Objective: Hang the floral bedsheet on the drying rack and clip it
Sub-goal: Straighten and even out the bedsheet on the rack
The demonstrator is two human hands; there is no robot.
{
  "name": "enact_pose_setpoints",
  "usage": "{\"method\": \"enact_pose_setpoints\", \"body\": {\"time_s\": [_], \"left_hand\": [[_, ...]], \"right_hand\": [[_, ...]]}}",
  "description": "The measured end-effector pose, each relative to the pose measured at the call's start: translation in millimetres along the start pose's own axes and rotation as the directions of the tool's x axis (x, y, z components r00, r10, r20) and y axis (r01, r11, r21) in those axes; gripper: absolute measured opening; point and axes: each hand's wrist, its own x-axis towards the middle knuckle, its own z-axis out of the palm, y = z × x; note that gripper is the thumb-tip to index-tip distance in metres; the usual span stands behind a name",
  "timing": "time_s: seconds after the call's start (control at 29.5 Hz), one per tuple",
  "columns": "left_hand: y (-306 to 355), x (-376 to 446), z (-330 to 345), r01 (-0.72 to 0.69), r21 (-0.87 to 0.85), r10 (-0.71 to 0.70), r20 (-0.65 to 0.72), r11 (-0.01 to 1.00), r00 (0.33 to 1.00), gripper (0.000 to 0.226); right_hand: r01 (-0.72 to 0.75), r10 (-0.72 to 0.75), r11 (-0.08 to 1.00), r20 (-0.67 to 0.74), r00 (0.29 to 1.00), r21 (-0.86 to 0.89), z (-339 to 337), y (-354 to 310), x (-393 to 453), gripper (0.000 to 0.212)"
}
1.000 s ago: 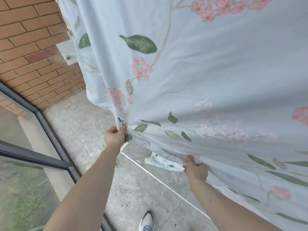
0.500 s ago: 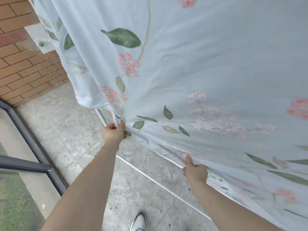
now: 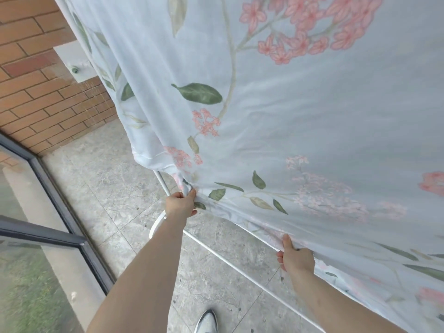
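Note:
The pale blue floral bedsheet (image 3: 300,111) hangs in front of me and fills most of the view, printed with pink blossoms and green leaves. My left hand (image 3: 180,205) pinches its lower corner, where the cloth bunches. My right hand (image 3: 296,256) grips the bottom hem further right, fingers curled under the cloth. A white tube of the drying rack (image 3: 230,263) runs along the floor below the hem, and another leg (image 3: 161,181) rises behind the corner. Most of the rack is hidden by the sheet. No clip is visible.
A brick wall (image 3: 48,99) with a white bracket (image 3: 72,61) stands at the left. A dark-framed glass railing (image 3: 60,212) borders the grey tiled floor (image 3: 115,188). My shoe (image 3: 206,322) is at the bottom edge.
Both hands keep their hold on the hem, which has drawn tighter. The view has shifted, showing more of the rack's white floor tube and leg below the sheet.

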Motion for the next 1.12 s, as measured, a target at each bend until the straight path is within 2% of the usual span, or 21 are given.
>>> {"method": "enact_pose_setpoints", "body": {"time_s": [0.1, 0.2, 0.31, 0.37, 0.48, 0.54, 0.65, 0.75, 0.88, 0.98, 1.09, 1.12], "left_hand": [[2, -15, -9, 0.015, 0.083, -0.02, 0.058, 0.996, 0.998, 0.038], [23, -35, -25, 0.012, 0.173, -0.023, 0.064, 0.985, 0.998, 0.054], [52, -58, -42, -0.025, 0.202, 0.021, 0.024, 0.979, 0.999, 0.079], [75, -76, -55, -0.094, 0.19, 0.093, 0.013, 0.977, 0.996, 0.079], [115, -107, -79, -0.18, 0.2, 0.19, -0.028, 0.963, 0.981, 0.067], [143, -122, -97, -0.25, 0.19, 0.269, -0.078, 0.949, 0.96, 0.063], [188, -149, -128, -0.36, 0.186, 0.388, -0.145, 0.914, 0.91, 0.055], [238, -175, -155, -0.452, 0.181, 0.483, -0.211, 0.874, 0.85, 0.055], [315, -221, -193, -0.636, 0.179, 0.658, -0.285, 0.751, 0.697, 0.051], [373, -267, -209, -0.785, 0.195, 0.804, -0.25, 0.588, 0.54, 0.048], [417, -307, -222, -0.864, 0.289, 0.91, -0.176, 0.412, 0.375, 0.052], [428, -314, -223, -0.873, 0.311, 0.927, -0.15, 0.375, 0.345, 0.054]], "right_hand": [[-0.031, 0.031, 0.998, 0.006, 1.0, 0.055, -15, 4, -9, 0.043], [-0.077, 0.075, 0.996, 0.043, 0.996, 0.051, -32, -4, -30, 0.035], [-0.134, 0.133, 0.991, 0.126, 0.983, -0.007, -52, -16, -51, 0.041], [-0.142, 0.155, 0.986, 0.173, 0.973, -0.086, -65, -20, -67, 0.048], [-0.025, 0.11, 0.955, 0.274, 0.955, -0.294, -89, -29, -98, 0.052], [0.16, 0.001, 0.905, 0.378, 0.926, -0.394, -101, -42, -125, 0.057], [0.515, -0.253, 0.741, 0.531, 0.809, -0.431, -119, -82, -176, 0.05], [0.73, -0.465, 0.596, 0.598, 0.653, -0.334, -134, -131, -228, 0.042], [0.88, -0.67, 0.427, 0.581, 0.462, -0.208, -154, -203, -292, 0.039], [0.943, -0.787, 0.304, 0.522, 0.329, -0.137, -172, -248, -328, 0.04], [0.983, -0.888, 0.159, 0.422, 0.185, -0.097, -197, -284, -364, 0.041], [0.989, -0.908, 0.115, 0.395, 0.141, -0.088, -204, -294, -372, 0.041]]}}
